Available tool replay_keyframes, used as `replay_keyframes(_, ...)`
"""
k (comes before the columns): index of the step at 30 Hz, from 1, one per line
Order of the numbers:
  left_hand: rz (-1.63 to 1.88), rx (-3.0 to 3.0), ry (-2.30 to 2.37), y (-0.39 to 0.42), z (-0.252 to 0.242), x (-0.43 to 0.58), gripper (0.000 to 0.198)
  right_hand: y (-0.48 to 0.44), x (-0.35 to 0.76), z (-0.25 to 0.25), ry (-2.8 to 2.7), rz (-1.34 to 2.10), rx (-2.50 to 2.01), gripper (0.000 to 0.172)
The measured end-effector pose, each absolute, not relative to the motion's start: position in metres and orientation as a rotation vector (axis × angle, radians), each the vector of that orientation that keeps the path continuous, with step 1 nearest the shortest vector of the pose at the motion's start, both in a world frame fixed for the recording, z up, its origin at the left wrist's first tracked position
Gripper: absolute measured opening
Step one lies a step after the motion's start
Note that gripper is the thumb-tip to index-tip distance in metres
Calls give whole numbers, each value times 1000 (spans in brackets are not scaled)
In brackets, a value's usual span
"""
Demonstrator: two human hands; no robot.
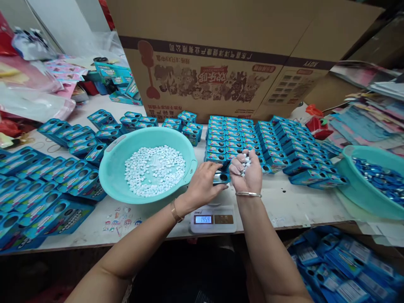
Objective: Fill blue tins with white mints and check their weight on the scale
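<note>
My right hand (248, 171) is curled palm up around several small white candies (245, 163). Close beside it, my left hand (206, 182) has its fingers around a small blue box (221, 177) with a dark round hole, above a white digital scale (213, 221) whose display reads about 145.4. To the left stands a turquoise basin (109, 176) with many white candies (154, 170) in it. The scale's plate is mostly hidden beneath my left hand and the box.
Rows of blue boxes (233, 136) stand behind my hands, and more (57, 185) fill the left side. A large cardboard box (202, 25) rises at the back. On the right are a basin (356, 185) of blue wrapped pieces and, lower down, a heap of blue boxes (344, 261).
</note>
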State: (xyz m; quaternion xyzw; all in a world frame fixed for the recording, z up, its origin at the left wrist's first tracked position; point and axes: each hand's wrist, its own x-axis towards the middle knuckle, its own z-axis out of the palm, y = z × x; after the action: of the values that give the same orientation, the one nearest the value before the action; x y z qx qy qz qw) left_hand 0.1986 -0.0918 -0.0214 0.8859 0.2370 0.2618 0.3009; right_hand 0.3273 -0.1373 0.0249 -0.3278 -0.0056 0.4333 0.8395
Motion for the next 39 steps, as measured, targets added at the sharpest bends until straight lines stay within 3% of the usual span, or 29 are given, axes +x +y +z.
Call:
replay_keyframes(7, 686, 2362, 617, -90, -21, 203, 51, -132, 325, 18, -78, 872, -754, 31)
replay_keyframes(15, 695, 2315, 611, -88, -30, 207, 32, -129, 322, 10, -134, 761, -833, 36)
replay_keyframes(28, 700, 2305, 603, -89, -28, 207, 30, -133, 322, 8, -149, 795, -810, 33)
replay_keyframes(39, 723, 2287, 583, -89, -24, 200, 50, -159, 347, 19, -13, 960, -625, 33)
